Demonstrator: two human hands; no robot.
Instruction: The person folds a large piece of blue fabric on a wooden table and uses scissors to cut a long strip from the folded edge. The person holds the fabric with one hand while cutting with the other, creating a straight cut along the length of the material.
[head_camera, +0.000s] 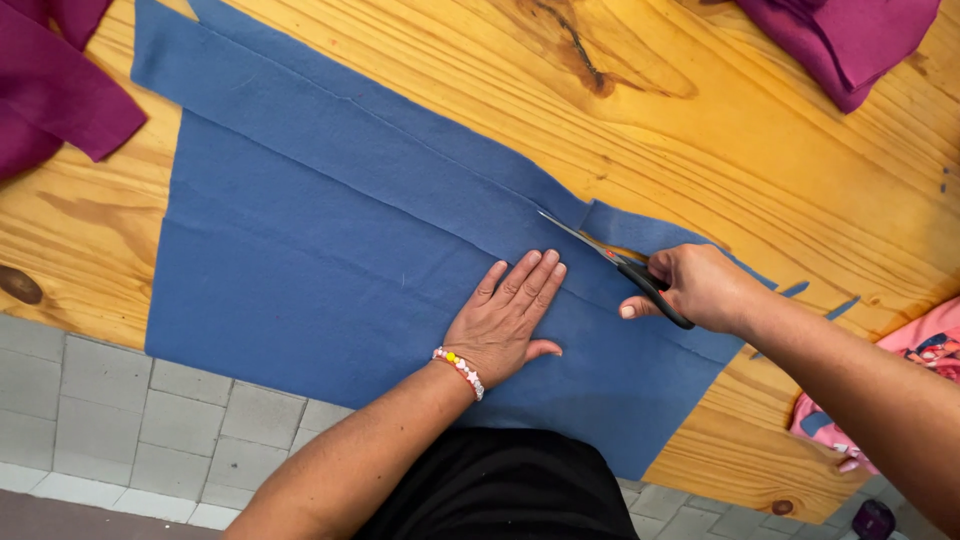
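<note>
A knotty, warm-toned pine desk (780, 130) fills most of the view under bright, even light. Below its near edge lies a floor of grey rectangular tiles (120, 420).

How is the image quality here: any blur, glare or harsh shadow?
Head view: sharp throughout, even soft light; faint sheen on the varnished pine table, no blown glare; only slight shadow beside the left hand on the blue felt sheet; black-handled scissors crisp; mild wide-angle tilt.

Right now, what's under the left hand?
The left hand lies flat on the blue cloth, which is spread on the wooden table. The cloth covers the table beneath the hand, so nothing more shows there.
</note>
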